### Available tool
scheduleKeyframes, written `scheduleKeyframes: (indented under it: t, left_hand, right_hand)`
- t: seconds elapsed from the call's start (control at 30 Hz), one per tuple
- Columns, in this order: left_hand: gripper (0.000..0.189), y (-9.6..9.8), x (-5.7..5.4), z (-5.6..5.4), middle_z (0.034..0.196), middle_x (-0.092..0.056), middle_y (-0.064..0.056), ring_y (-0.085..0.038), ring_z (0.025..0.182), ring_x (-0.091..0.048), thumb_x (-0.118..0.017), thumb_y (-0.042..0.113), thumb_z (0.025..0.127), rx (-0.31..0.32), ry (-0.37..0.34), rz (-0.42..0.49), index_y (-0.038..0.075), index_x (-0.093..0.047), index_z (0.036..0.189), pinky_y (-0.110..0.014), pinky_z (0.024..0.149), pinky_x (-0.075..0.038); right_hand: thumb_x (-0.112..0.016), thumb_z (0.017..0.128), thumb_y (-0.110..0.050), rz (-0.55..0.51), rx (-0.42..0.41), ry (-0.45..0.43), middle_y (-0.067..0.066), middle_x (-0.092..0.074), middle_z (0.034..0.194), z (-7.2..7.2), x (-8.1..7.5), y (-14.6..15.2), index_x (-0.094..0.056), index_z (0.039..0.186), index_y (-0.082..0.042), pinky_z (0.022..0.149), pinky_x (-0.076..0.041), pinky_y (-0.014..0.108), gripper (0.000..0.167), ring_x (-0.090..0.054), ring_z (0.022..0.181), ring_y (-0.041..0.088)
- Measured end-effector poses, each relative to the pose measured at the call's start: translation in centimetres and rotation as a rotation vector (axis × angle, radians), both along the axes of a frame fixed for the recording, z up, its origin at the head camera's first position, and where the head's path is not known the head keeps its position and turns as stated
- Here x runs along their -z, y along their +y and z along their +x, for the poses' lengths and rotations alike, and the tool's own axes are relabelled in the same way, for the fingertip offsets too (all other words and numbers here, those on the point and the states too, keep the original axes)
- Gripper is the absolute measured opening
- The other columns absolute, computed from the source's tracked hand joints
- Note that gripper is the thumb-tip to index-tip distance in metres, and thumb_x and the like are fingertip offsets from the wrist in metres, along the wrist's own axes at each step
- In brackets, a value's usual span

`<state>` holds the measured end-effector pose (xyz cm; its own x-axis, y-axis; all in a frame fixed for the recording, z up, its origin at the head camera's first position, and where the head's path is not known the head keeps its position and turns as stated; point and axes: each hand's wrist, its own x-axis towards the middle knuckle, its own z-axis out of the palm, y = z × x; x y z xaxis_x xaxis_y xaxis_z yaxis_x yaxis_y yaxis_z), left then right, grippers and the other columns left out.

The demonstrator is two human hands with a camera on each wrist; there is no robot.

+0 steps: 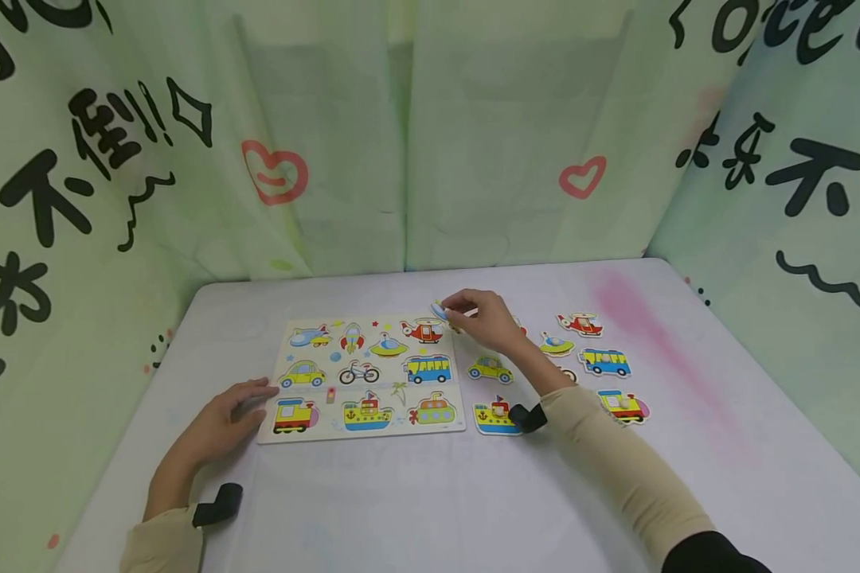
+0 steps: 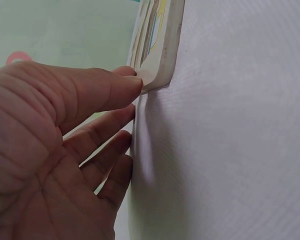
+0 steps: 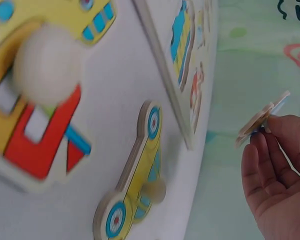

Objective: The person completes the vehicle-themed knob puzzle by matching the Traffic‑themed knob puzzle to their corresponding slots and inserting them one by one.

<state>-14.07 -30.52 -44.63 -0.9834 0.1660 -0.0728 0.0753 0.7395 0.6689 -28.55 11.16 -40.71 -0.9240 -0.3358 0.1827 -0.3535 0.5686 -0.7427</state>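
A wooden puzzle board (image 1: 383, 392) with vehicle pictures lies on the table. My left hand (image 1: 218, 422) is at its left edge, fingers fairly straight; in the left wrist view, the thumb (image 2: 100, 90) touches the edge. Just above the board's far right corner, my right hand (image 1: 483, 318) pinches a blue puzzle piece (image 1: 439, 310) between thumb and fingers. The right wrist view shows that puzzle piece (image 3: 260, 120) tilted and nearly edge-on, its picture mostly hidden. Below the right hand lie a yellow car piece (image 1: 490, 368) and a boat piece (image 1: 494, 418), partly behind the wrist camera.
Right of the board, more loose pieces lie about: a helicopter (image 1: 580, 324), a flying saucer (image 1: 557, 345), a bus (image 1: 605, 363) and a train (image 1: 623, 407). The right arm partly covers a bicycle piece (image 1: 568, 374). Green printed curtains (image 1: 430, 159) hang around the white table (image 1: 358, 509).
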Motion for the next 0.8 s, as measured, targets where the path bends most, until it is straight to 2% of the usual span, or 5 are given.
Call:
scheduleKeyframes:
  t: [0.23, 0.47, 0.8]
  left_hand:
    - [0.04, 0.1, 0.0, 0.1, 0.154, -0.043, -0.029, -0.055, 0.145, -0.03, -0.063, 0.007, 0.098, -0.005, -0.003, 0.015, 0.004, -0.062, 0.137, -0.071, 0.116, -0.027]
    - [0.04, 0.0, 0.3, -0.2, 0.155, -0.042, -0.028, -0.054, 0.145, -0.03, -0.064, 0.009, 0.098, -0.003, -0.005, 0.008, 0.005, -0.061, 0.138, -0.071, 0.115, -0.028]
    - [0.04, 0.0, 0.2, 0.0, 0.154, -0.043, -0.029, -0.054, 0.144, -0.031, -0.064, 0.007, 0.097, -0.001, 0.009, 0.032, 0.003, -0.062, 0.137, -0.071, 0.115, -0.028]
  right_hand:
    - [-0.068, 0.099, -0.018, -0.073, -0.017, -0.027, 0.009, -0.074, 0.114, 0.5, 0.1, -1.6, -0.073, 0.119, -0.006, 0.09, -0.059, 0.04, 0.023, -0.069, 0.107, 0.026]
    - [-0.069, 0.099, -0.019, -0.134, -0.031, -0.061, 0.007, -0.074, 0.113, 0.9, 0.4, -3.4, -0.073, 0.118, -0.007, 0.088, -0.059, 0.038, 0.023, -0.068, 0.106, 0.024]
    - [-0.068, 0.099, -0.018, -0.199, -0.073, -0.091, 0.007, -0.074, 0.112, 1.1, 0.7, -7.2, -0.074, 0.118, -0.007, 0.086, -0.059, 0.031, 0.022, -0.069, 0.104, 0.021]
